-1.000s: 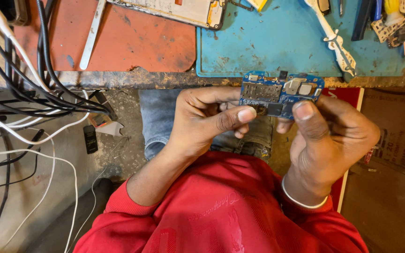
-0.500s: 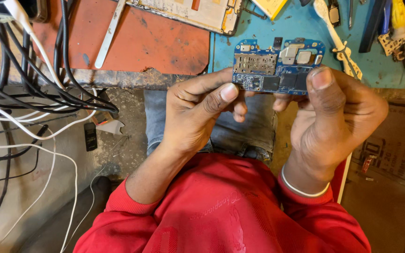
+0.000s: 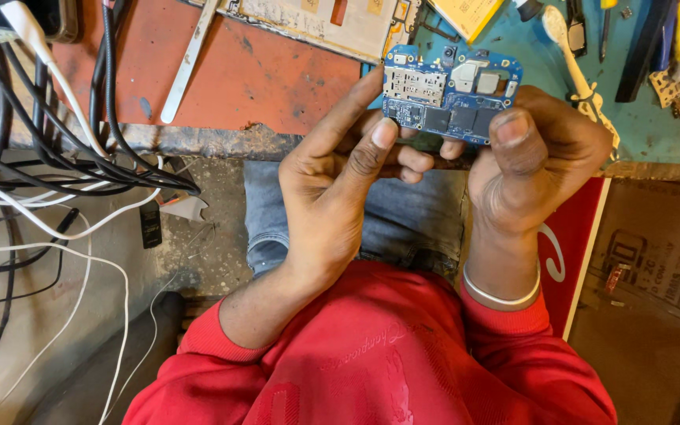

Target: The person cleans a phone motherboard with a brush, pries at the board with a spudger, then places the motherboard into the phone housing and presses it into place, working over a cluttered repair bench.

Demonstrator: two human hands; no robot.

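A small blue circuit board [image 3: 450, 93], studded with silver shields and dark chips, sits raised over the workbench edge [image 3: 222, 142]. The right hand [image 3: 533, 161] pinches its right end with thumb on top, while the left hand [image 3: 336, 177] steadies the left end, index finger stretched along it, thumb near the lower edge.

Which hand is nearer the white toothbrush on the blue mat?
Right. The right hand sits just beside the white toothbrush; the left hand is farther, across the blue circuit board both hold.
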